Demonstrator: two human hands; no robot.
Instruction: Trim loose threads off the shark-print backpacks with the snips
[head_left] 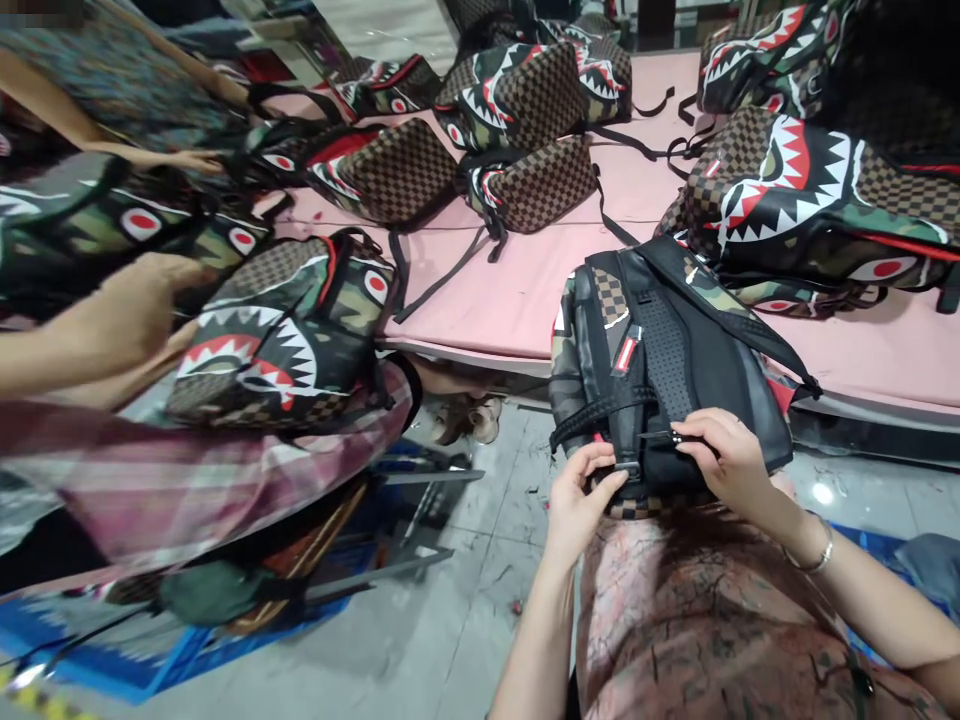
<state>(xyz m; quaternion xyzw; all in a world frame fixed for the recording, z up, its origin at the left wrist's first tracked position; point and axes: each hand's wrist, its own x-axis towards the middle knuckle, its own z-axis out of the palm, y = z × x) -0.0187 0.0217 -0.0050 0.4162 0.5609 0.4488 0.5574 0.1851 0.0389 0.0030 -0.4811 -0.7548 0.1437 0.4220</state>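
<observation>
A black backpack (739,385) with camouflage and checkered parts leans between the pink table's edge and my lap, its padded strap side facing up. Near its bottom left, my left hand (589,490) pinches a strap at a dark buckle (628,468). My right hand (716,450), a bracelet on its wrist, is closed with thumb and fingertips on a small dark strap piece (660,436) to the right of the buckle. A red and white tag (628,352) lies on the strap above my hands.
Several shark-mouth backpacks, one checkered (536,185), rest on the pink table (480,300). At the left, another person's hands (142,310) are beside a shark backpack (262,335). A person in a patterned top (97,75) stands behind. Blue crates (172,660) are on the floor.
</observation>
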